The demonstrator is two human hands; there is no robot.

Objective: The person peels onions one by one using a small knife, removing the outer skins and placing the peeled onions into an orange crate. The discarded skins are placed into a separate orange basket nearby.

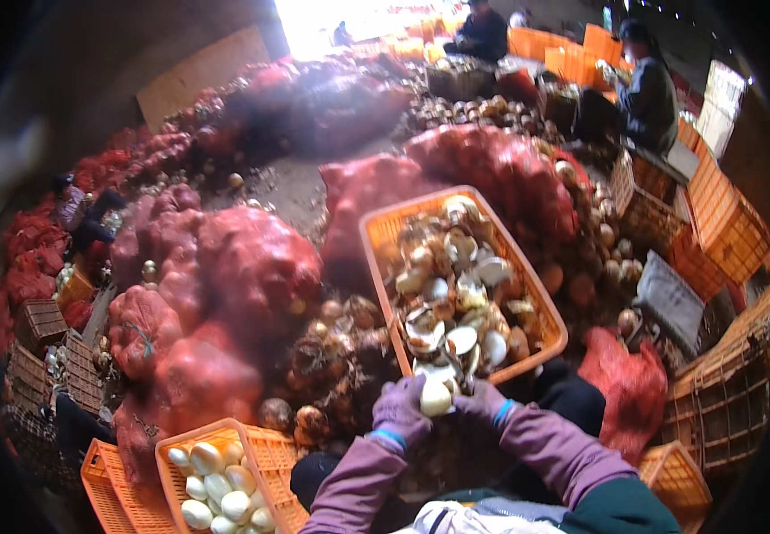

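A peeled white onion (436, 398) lies between my two gloved hands, just past the near edge of an orange plastic crate (552, 347). My left hand (402, 410) grips the onion from its left side. At its right side, my right hand (482, 402) has its fingers closed around a small tool, perhaps a knife, mostly hidden by the glove. Onion skins and cut onion pieces (462, 339) fill the crate. Peeled onions (217, 486) lie in another orange crate (241, 434) at the lower left.
Red mesh sacks of onions (258, 253) stand left and beyond the crate. Loose unpeeled onions (310, 422) lie on the floor near my left hand. A red mesh bag (625, 387) and stacked crates (725, 394) are at right. Several people sit farther off, one (649, 93) at upper right.
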